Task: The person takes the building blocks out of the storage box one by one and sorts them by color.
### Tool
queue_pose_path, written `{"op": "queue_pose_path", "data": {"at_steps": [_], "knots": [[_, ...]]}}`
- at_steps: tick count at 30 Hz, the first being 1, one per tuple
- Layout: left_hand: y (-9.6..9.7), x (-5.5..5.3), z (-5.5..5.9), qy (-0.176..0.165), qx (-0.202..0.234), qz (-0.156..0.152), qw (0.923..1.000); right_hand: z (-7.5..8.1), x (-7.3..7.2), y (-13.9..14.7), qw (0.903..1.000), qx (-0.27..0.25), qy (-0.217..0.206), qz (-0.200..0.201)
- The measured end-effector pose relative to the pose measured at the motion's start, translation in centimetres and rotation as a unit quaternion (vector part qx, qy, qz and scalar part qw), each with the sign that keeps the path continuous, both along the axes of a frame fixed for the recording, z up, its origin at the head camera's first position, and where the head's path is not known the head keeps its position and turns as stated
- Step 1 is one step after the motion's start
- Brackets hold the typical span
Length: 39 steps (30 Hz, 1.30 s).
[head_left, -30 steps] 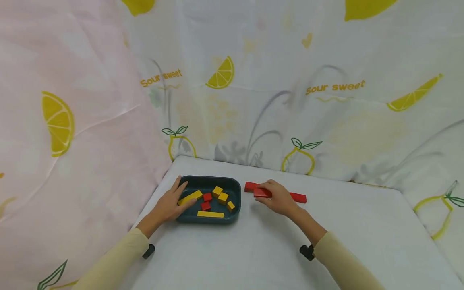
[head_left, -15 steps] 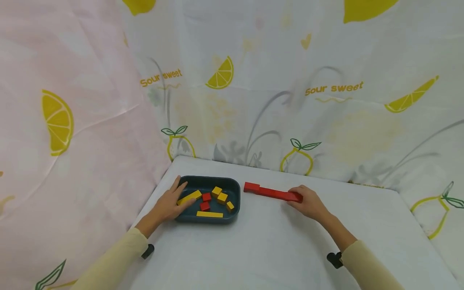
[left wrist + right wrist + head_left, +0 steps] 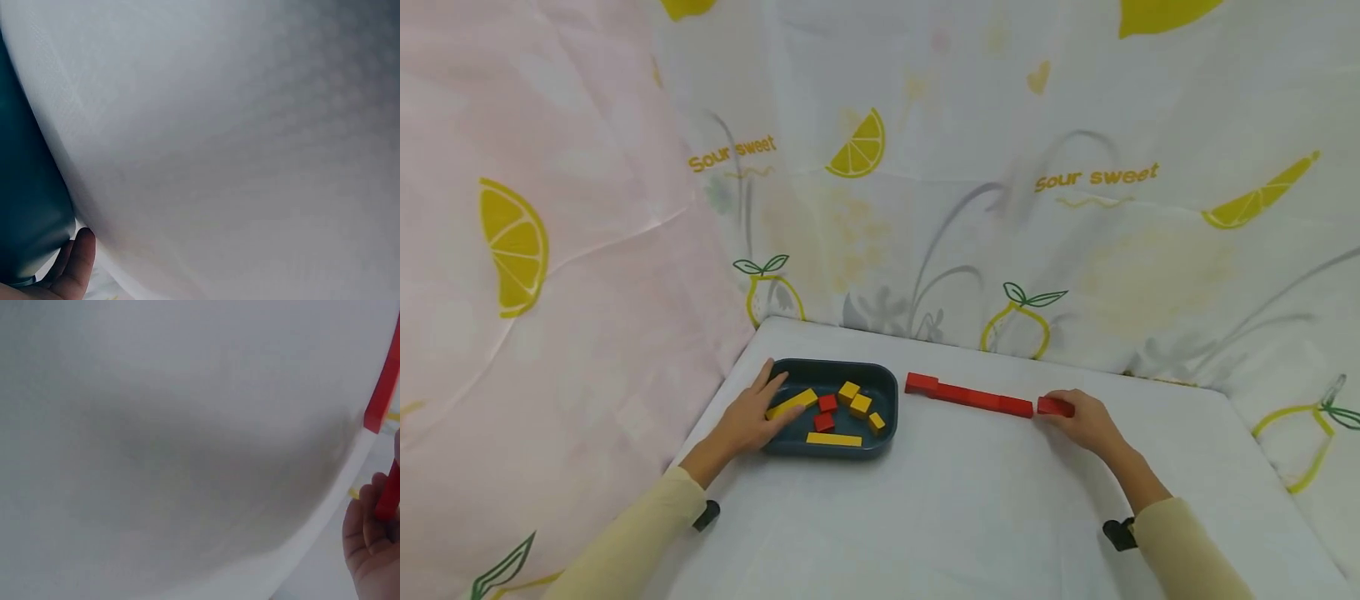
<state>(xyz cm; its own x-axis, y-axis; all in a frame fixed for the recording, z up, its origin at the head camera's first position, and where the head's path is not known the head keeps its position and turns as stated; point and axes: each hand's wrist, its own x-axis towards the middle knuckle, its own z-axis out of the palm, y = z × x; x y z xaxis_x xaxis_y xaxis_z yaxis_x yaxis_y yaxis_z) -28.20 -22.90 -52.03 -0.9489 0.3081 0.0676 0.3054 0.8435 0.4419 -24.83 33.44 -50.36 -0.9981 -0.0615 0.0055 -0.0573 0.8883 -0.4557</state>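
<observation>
On tray [image 3: 827, 452], round red block [image 3: 1052, 407] — separate hands [image 3: 747, 422] [image 3: 1092, 423]

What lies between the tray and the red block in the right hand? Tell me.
In the head view, a row of red blocks lies between the tray and the held block.

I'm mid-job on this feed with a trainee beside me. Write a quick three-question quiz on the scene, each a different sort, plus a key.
1. Count: how many red blocks lie in the tray?
2. Multiple choice: what does the right grip hold?
A) Nothing
B) A single red block
C) The tray's rim
3. True or false: both grips are at the tray.

Key:
1. Two.
2. B.
3. False; only the left grip is there, at the tray's left end.
</observation>
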Motion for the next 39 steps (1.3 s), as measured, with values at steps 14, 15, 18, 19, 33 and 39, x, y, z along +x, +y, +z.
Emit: {"op": "queue_pose_path", "data": {"at_steps": [14, 15, 18, 19, 33, 39], "knots": [[0.6, 1.3, -1.8, -0.001, 0.016, -0.013, 0.9998, -2.5, 1.5, 2.6, 0.9975, 0.021, -0.066, 0.011], [0.6, 1.1, -1.7, 0.002, 0.017, -0.012, 0.9998, -2.5, 1.1, 2.6, 0.9973, 0.017, -0.071, 0.009], [0.5, 0.6, -1.3, 0.007, 0.019, -0.009, 0.9998, -2.2, -0.1, 2.8, 0.996, -0.002, -0.089, 0.0], [0.5, 0.4, -1.2, 0.008, 0.018, -0.007, 0.9998, -2.1, -0.4, 2.7, 0.9954, -0.012, -0.095, -0.006], [0.1, -0.1, 0.0, 0.006, 0.013, -0.001, 0.9999, -1.9, -2.3, 2.5, 0.9842, -0.101, -0.143, -0.029], [0.1, -0.2, 0.0, 0.006, 0.014, -0.002, 0.9999, -1.9, -1.9, 2.3, 0.9817, -0.117, -0.144, -0.044]]}}
